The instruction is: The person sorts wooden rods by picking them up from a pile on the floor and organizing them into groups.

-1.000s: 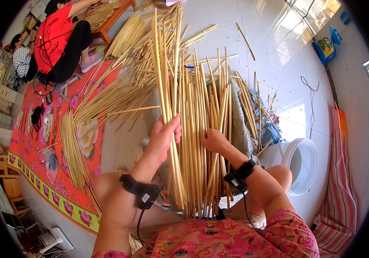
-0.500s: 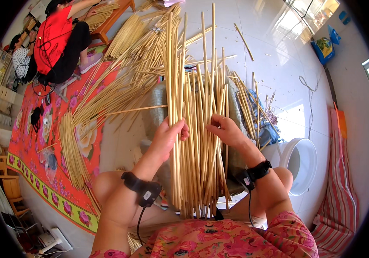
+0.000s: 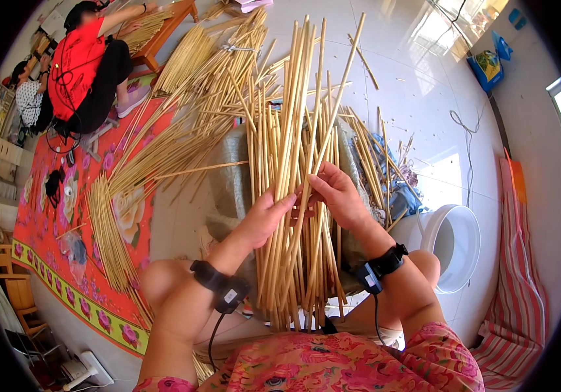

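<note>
In my lap lies a thick heap of thin tan stalks (image 3: 260, 153), resting on a grey-green woven sack (image 3: 230, 157). My left hand (image 3: 264, 221) is closed round a small bunch of stalks (image 3: 293, 91) that stands out above the heap. One longer stalk (image 3: 344, 85) slants up to the right, pinched between the thumb and fingers of my right hand (image 3: 339, 196). The two hands are close together, nearly touching. Part of the left fingers is hidden behind the bunch.
More stalks (image 3: 107, 235) lie on a red flowered mat (image 3: 51, 235) and across the floor ahead. A white bucket (image 3: 460, 248) lies at my right beside blue bags (image 3: 403, 196). Far left, a person in red (image 3: 78, 65) sits by a wooden bench (image 3: 182, 13).
My left hand has moved right with its bunch, toward my right hand. The right hand has shifted slightly up and left, and a stalk now leans out from it.
</note>
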